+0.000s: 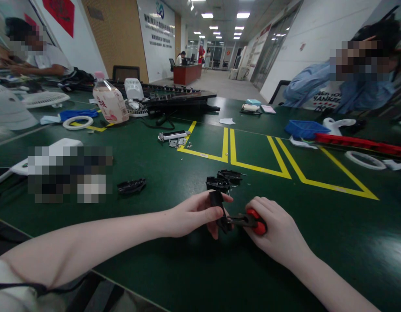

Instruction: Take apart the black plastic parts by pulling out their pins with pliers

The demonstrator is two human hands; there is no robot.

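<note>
My left hand [200, 212] is closed around a black plastic part [216, 201], thumb in front and fingers behind it. In my right hand [275, 227] is a pair of pliers [244, 220] with red grips, their dark jaws meeting the lower end of the black part. Whether the jaws bite on it I cannot tell. Just beyond my left hand lie two more dark plastic pieces, one nearer [217, 183] and one farther [231, 175], with thin metal bits beside them. A similar black piece [132, 186] rests to the left on the green table.
Yellow tape [259, 167] marks several areas on the green table [174, 277]. Small metal parts [178, 142] lie at the left tape corner. A bottle [111, 102], a tape roll [77, 122] and a blue tray [306, 128] stand farther back. A person in a blue shirt [312, 84] sits across.
</note>
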